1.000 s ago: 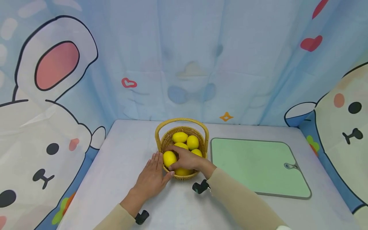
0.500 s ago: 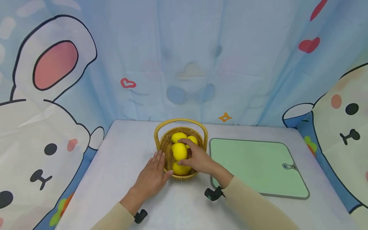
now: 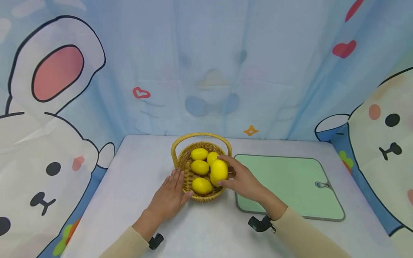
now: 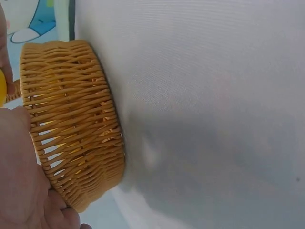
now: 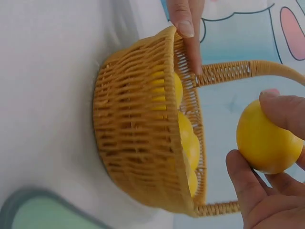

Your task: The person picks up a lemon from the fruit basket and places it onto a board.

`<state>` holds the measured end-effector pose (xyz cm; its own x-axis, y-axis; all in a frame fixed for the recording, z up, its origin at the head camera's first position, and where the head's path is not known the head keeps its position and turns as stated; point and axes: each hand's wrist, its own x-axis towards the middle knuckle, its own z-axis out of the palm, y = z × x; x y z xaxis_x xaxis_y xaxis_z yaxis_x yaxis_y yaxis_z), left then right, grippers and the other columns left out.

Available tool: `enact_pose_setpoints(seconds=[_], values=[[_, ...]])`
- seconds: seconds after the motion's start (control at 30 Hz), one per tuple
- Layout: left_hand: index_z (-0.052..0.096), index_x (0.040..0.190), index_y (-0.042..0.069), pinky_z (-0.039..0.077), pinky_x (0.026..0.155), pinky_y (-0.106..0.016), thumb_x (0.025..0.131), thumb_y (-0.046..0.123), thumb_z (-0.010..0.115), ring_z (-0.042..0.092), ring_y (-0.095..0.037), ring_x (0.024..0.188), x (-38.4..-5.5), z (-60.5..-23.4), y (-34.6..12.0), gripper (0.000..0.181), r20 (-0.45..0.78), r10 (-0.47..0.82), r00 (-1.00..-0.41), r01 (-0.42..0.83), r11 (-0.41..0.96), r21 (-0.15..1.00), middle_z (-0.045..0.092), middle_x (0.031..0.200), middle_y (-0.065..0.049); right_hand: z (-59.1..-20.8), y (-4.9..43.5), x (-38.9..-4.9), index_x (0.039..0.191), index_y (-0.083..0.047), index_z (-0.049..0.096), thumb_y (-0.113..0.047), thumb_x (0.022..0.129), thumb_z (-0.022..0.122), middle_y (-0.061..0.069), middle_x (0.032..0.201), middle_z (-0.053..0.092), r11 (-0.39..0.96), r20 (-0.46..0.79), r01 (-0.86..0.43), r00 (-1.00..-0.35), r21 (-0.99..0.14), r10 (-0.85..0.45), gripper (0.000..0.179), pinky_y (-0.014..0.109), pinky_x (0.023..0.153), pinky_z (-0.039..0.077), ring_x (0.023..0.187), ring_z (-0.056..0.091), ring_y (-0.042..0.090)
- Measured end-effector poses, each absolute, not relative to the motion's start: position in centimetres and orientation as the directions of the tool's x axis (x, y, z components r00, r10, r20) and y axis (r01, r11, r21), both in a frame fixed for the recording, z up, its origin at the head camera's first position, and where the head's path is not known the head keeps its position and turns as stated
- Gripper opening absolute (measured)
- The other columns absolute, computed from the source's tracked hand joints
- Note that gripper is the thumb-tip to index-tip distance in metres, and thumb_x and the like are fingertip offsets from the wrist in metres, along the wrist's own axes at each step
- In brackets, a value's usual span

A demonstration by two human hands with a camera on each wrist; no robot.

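Head view: the right hand (image 3: 243, 179) holds a lemon (image 3: 219, 169) over the basket (image 3: 202, 199)

The left hand (image 3: 167, 199) rests straight-fingered on the basket, with more lemons (image 3: 201, 186) inside; left wrist view: that hand touches the side; right wrist view: the right hand pinches the lemon

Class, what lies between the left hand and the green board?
In the head view: the basket, lemons inside, and another lemon held above by the right hand.

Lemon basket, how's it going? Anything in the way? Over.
Right hand gripping a lemon above the wicker basket. Left hand against its side. Other lemons inside. Upright handle close by, possibly in the way.
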<state>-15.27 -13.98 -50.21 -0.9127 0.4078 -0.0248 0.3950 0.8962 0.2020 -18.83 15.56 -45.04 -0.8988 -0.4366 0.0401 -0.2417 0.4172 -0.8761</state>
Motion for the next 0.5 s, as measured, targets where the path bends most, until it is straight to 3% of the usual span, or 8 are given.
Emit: enact_pose_setpoints(seconds=[0.23, 0.5], values=[[0.015, 0.167, -0.003, 0.018, 0.133, -0.050, 0.112, 0.061, 0.028, 0.009, -0.032, 0.165, -15.3, -50.3, -14.1, 0.086, -0.037, 0.398, -0.916, 0.384, 0.902, 0.196, 0.010, 0.176, -0.021, -44.7, 17.3, -18.3, 0.163, -0.017, 0.037, -0.011, 0.096, 0.079, 0.016, 0.166, 0.038, 0.371, 0.040, -0.236, -0.884, -0.898, -0.466, 0.080, 0.047, 0.112, 0.053, 0.139, 0.057, 0.041], [0.014, 0.167, -0.002, 0.017, 0.134, -0.049, 0.112, 0.063, 0.028, 0.009, -0.031, 0.165, -15.4, -50.5, -14.0, 0.087, -0.045, 0.399, -0.916, 0.382, 0.901, 0.207, 0.008, 0.176, -0.020, -44.4, 20.5, -18.2, 0.161, -0.015, 0.039, -0.012, 0.094, 0.082, 0.017, 0.161, 0.043, 0.368, 0.026, -0.220, -0.884, -0.904, -0.467, 0.079, 0.036, 0.105, 0.058, 0.134, 0.060, 0.041]])
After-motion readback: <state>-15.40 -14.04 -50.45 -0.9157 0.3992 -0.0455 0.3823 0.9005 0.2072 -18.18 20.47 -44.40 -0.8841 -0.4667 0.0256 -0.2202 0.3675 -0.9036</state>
